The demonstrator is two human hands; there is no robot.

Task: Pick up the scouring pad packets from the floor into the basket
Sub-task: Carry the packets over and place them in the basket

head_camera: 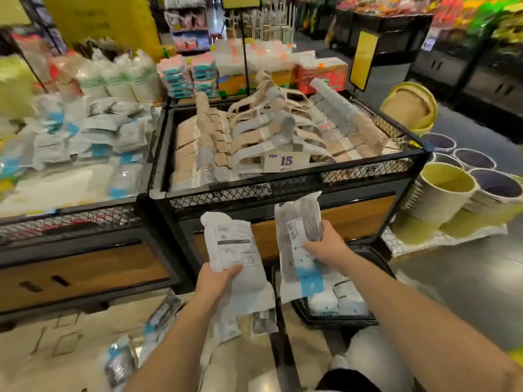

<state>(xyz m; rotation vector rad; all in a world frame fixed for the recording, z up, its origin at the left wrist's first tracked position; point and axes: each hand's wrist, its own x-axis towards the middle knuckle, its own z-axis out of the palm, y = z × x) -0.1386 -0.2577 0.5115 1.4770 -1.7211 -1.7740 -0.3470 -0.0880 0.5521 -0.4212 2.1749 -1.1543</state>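
Observation:
My left hand point(215, 281) grips a grey-and-white scouring pad packet point(233, 246), held upright with its printed back facing me. A second packet point(300, 222), showing a blue band, is gripped by my right hand point(325, 247); it hangs over the black basket point(334, 319) on the floor. White packets point(338, 302) lie inside that basket. More packets are on the floor: two at the lower left point(162, 314) point(120, 360) and some point(263, 321) under my left forearm.
A black mesh bin of hangers point(283, 142) with a wooden front stands straight ahead. To the left another bin holds packets point(93, 131). Stacked yellow and purple buckets point(452, 190) sit at the right. My knee point(376, 355) is beside the basket.

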